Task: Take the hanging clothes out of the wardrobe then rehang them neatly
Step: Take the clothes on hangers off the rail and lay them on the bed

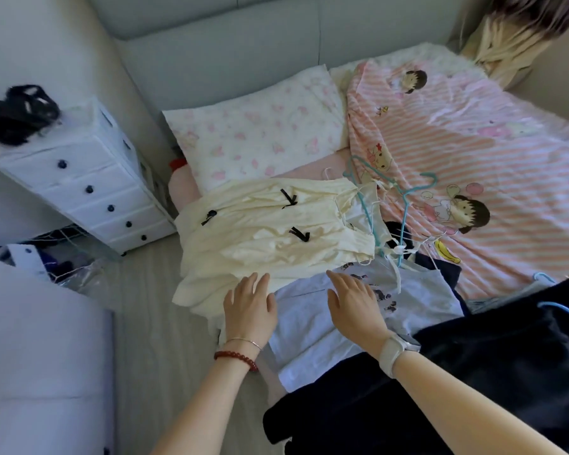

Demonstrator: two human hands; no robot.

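Both hands lie flat on a heap of clothes on the bed — neither grip has closed on anything.

The left hand [250, 305] rests with spread, straight fingers on the hem of the cream dress [270, 234] (three black bows on its front), and the right hand [352, 302] lies just as flat on the white printed top [368, 310] beside it. Teal hangers [404, 205] tangle at the dress's neckline, touching the pink striped blanket [490, 152]; a dark garment [493, 372] covers the near right of the heap, a blue hanger [562, 311] on it. A floral pillow [257, 136] sits behind the dress. Left of the bed stands a white drawer unit [89, 188] — its drawers closed, a black bundle [17, 113] on top — and below it a wire basket [60, 257] of blurred oddments.
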